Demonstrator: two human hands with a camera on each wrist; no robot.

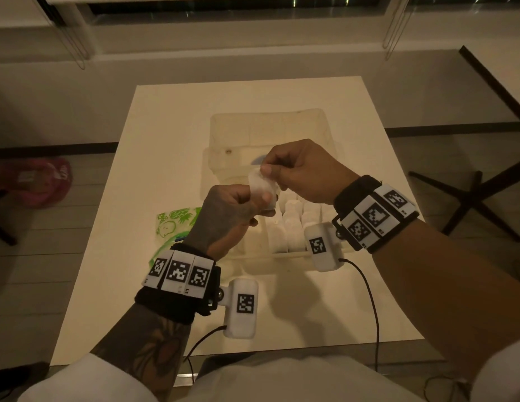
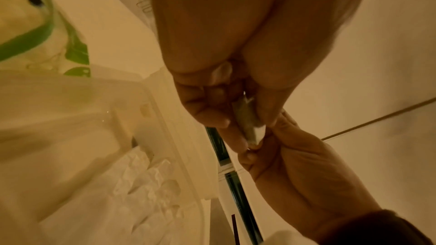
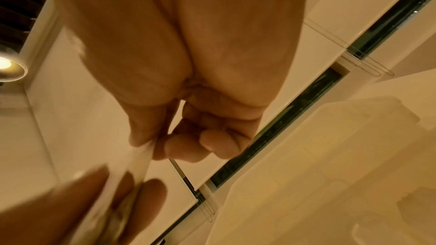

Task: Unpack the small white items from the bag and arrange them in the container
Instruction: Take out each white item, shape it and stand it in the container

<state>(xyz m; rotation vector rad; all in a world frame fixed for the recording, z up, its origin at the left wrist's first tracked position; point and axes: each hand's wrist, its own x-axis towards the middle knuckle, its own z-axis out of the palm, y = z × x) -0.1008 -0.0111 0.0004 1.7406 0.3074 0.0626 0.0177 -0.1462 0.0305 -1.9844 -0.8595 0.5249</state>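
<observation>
While the left hand grips a small white item above the container, the right hand pinches its upper end.

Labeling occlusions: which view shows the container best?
Head view: the whole container sits on the table, white items in rows at its near end, hands partly in front. Left wrist view shows one blurred corner with some items. Right wrist view shows only a blurred wall and rim.
</observation>
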